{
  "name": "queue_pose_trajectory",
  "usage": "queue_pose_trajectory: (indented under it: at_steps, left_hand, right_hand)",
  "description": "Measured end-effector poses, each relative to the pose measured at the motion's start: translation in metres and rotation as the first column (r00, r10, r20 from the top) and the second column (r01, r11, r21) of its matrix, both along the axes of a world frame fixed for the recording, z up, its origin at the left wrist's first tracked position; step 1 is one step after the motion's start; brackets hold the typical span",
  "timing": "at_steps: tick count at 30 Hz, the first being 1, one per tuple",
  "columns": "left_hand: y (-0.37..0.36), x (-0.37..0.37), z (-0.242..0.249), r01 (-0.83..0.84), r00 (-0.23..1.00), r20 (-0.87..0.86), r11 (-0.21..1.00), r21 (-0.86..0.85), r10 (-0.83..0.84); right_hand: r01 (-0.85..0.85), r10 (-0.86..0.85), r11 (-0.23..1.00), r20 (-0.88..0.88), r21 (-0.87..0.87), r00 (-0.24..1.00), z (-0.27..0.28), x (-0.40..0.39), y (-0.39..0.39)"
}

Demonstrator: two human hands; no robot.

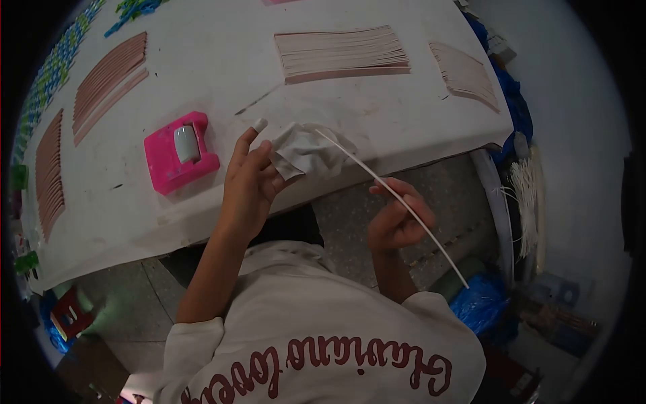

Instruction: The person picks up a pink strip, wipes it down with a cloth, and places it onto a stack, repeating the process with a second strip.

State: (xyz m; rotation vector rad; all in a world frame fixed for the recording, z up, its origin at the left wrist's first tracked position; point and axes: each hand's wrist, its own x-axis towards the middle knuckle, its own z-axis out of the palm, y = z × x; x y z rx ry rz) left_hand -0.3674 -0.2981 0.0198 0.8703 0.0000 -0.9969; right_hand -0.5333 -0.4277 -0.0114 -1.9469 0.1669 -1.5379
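Observation:
My left hand [252,168] is over the table's front edge, its fingers closed on a crumpled grey cloth [306,151]. A white wrap [260,124] covers one raised fingertip of that hand. Held in my right hand [402,214], a long thin pale strip [431,232] slants from the cloth down to the lower right. The strip's upper end overlaps the cloth in this view. Left of my left hand stands a pink tape dispenser [165,168] with a light grey roll [187,143] in it.
On the white table [222,74] lie a row of pale strips [343,50], a smaller pale row [464,74] at right, and pinkish strips [111,77] at left. Green and blue pieces [134,8] sit at the far left. White cords [528,202] hang beyond the right edge.

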Motion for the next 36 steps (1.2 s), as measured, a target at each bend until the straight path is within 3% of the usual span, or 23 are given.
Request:
queue_pose_trajectory:
  at_steps: [2, 4, 5, 6, 7, 8, 9, 10, 11, 13, 14, 15, 16, 17, 19, 22, 23, 25, 26, 28, 36]
  left_hand:
    - [0.007, -0.005, -0.006, -0.041, 0.998, -0.057, 0.999, -0.034, 0.039]
    - [0.014, -0.014, -0.009, -0.222, 0.908, 0.397, 0.957, 0.185, 0.134]
    - [0.021, -0.015, -0.012, -0.222, 0.911, 0.392, 0.955, 0.196, 0.131]
    - [0.029, -0.014, -0.015, -0.423, 0.539, 0.839, 0.886, 0.188, 0.079]
    - [0.036, -0.016, -0.017, -0.573, -0.002, 0.997, 0.817, 0.061, -0.076]
    - [0.044, -0.023, -0.017, -0.573, 0.003, 0.997, 0.817, 0.069, -0.083]
    - [0.053, -0.033, -0.017, -0.321, -0.035, 0.998, 0.946, 0.045, -0.059]
    - [0.059, -0.038, -0.018, -0.042, -0.063, 0.998, 0.999, 0.022, -0.025]
    - [0.057, -0.043, -0.017, -0.044, -0.061, 0.998, 0.999, 0.029, -0.032]
    - [0.045, -0.059, -0.014, 0.167, -0.025, 0.999, 0.985, -0.033, 0.038]
    - [0.042, -0.062, -0.011, 0.170, -0.023, 0.999, 0.985, -0.026, 0.030]
    - [0.040, -0.065, -0.006, 0.186, 0.610, 0.779, 0.982, 0.032, -0.141]
    - [0.038, -0.068, -0.002, 0.232, 0.953, 0.185, 0.970, 0.069, -0.241]
    - [0.033, -0.070, -0.001, 0.237, 0.952, 0.179, 0.969, 0.072, -0.247]
    - [0.024, -0.070, -0.002, 0.106, 0.984, -0.152, 0.993, 0.060, -0.096]
    - [0.027, -0.077, -0.007, 0.092, 0.971, -0.217, 0.994, -0.055, -0.101]
    - [0.028, -0.078, -0.008, 0.098, 0.971, -0.216, 0.994, -0.051, -0.107]
    - [0.028, -0.075, -0.009, -0.046, 0.997, -0.065, 0.999, -0.011, 0.045]
    - [0.029, -0.074, -0.010, -0.039, 0.998, -0.058, 0.999, -0.010, 0.038]
    - [0.030, -0.072, -0.013, -0.123, 0.990, -0.080, 0.992, -0.037, 0.120]
    - [0.027, -0.064, -0.016, -0.112, 0.994, -0.041, 0.958, -0.265, 0.105]
  right_hand:
    - [0.005, -0.007, 0.999, -0.078, -0.037, 0.997, -0.013, -0.004, 0.005]
    - [0.049, -0.057, 0.996, -0.114, -0.068, 0.992, -0.023, -0.006, 0.008]
    - [0.047, -0.054, 0.997, -0.122, -0.059, 0.991, -0.025, -0.006, 0.009]
    - [0.044, -0.049, 0.998, -0.111, -0.046, 0.993, -0.026, -0.005, 0.009]
    - [0.040, -0.043, 0.999, -0.099, -0.033, 0.994, -0.026, -0.005, 0.009]
    - [0.039, -0.042, 0.999, -0.104, -0.027, 0.994, -0.027, -0.005, 0.010]
    - [0.014, -0.012, 1.000, -0.072, 0.027, 0.997, -0.027, -0.003, 0.011]
    - [-0.013, 0.016, 0.997, -0.038, 0.080, 0.999, -0.028, -0.002, 0.012]
    - [-0.015, 0.019, 0.996, -0.040, 0.087, 0.999, -0.028, -0.005, 0.012]
    - [0.017, -0.032, 0.993, -0.129, -0.115, 0.991, -0.029, -0.012, 0.011]
    - [0.020, -0.035, 0.994, -0.131, -0.108, 0.991, -0.029, -0.012, 0.014]
    - [0.028, -0.047, 0.988, -0.123, -0.152, 0.991, -0.028, -0.013, 0.017]
    - [0.036, -0.060, 0.980, -0.117, -0.198, 0.991, -0.026, -0.015, 0.021]
    - [0.041, -0.065, 0.980, -0.122, -0.194, 0.990, -0.025, -0.017, 0.024]
    - [-0.004, -0.015, 0.986, -0.109, -0.169, 0.994, -0.024, -0.019, 0.030]
    - [-0.028, 0.027, 0.999, -0.043, -0.029, 0.999, -0.027, -0.019, 0.040]
    - [-0.022, 0.021, 0.999, -0.042, -0.026, 0.999, -0.026, -0.021, 0.043]
    - [-0.177, 0.148, 0.897, 0.102, 0.406, 0.984, -0.023, -0.023, 0.051]
    - [-0.173, 0.140, 0.898, 0.109, 0.405, 0.984, -0.019, -0.023, 0.054]
    - [-0.262, 0.094, 0.729, 0.286, 0.632, 0.953, -0.010, -0.021, 0.060]
    - [-0.320, 0.070, 0.531, 0.336, 0.784, 0.939, 0.000, -0.028, 0.060]
